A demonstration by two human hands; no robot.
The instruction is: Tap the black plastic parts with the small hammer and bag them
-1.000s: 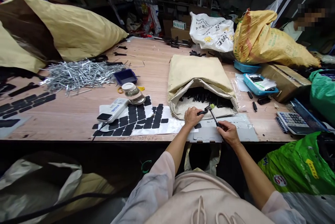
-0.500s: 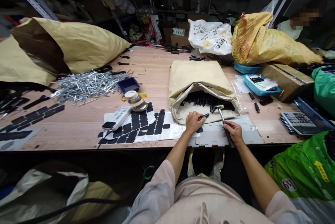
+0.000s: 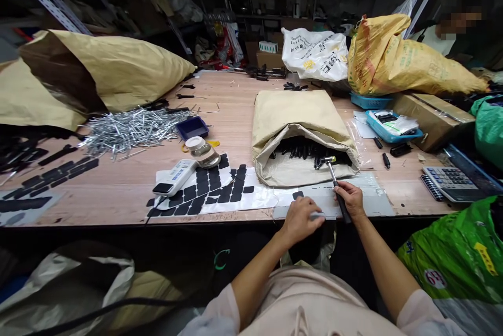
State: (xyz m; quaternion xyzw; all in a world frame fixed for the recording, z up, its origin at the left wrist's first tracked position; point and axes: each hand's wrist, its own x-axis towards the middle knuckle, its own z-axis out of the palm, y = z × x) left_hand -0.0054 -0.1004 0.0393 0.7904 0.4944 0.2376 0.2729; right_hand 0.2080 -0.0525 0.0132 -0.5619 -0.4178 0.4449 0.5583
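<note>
My right hand [image 3: 349,198] grips the dark handle of a small hammer [image 3: 334,173]. The hammer's head, with a yellow-green face, lies over the mouth of a beige paper sack [image 3: 293,105]. Inside that opening are several black, slender parts [image 3: 301,150]. Above the table's front edge is my left hand [image 3: 302,219], its fingers apart and nothing visible held in them. Beneath the hands lies a pale grey sheet [image 3: 371,194], with one black rounded patch [image 3: 297,195] just beyond my left fingers.
Left of the sack are sheets of black stickers [image 3: 198,189], a white device [image 3: 176,176], a glass jar [image 3: 203,152], a dark blue tray [image 3: 192,127] and a heap of metal rods [image 3: 131,129]. A calculator [image 3: 450,181] and a blue basket [image 3: 393,126] stand right. A person [image 3: 440,34] is behind.
My left hand has moved back from the sack's mouth toward the table edge. The slim black part it held no longer shows. My right hand keeps the hammer in nearly the same place.
</note>
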